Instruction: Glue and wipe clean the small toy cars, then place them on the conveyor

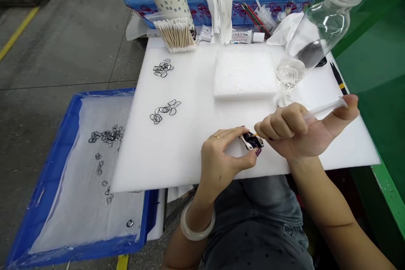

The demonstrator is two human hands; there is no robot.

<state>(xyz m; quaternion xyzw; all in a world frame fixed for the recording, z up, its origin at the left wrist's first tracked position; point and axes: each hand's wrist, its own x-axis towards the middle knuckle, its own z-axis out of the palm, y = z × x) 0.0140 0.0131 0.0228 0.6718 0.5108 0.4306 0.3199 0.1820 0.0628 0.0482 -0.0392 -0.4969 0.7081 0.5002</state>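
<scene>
My left hand (226,156) pinches a small black-and-white toy car (252,140) between thumb and fingers, just above the front of the white foam board (190,156). My right hand (300,128) is wrapped round a translucent white syringe (327,109), with the thumb against its outer end. Its barrel is mostly hidden by the fingers. A thin yellowish tip meets or nearly meets the top of the toy car; contact is too small to tell. Two loose groups of thin black rings, an upper group (163,68) and a lower group (164,111), lie on the board's left side.
A foam block (245,74) sits mid-board. Behind are cotton swabs (175,36), a dotted bottle (172,2), a glue tube (243,36) and a blue bin (240,6). A clear bottle (329,21) and tweezers (338,78) are right. A blue tray (66,135) with rings stands lower left.
</scene>
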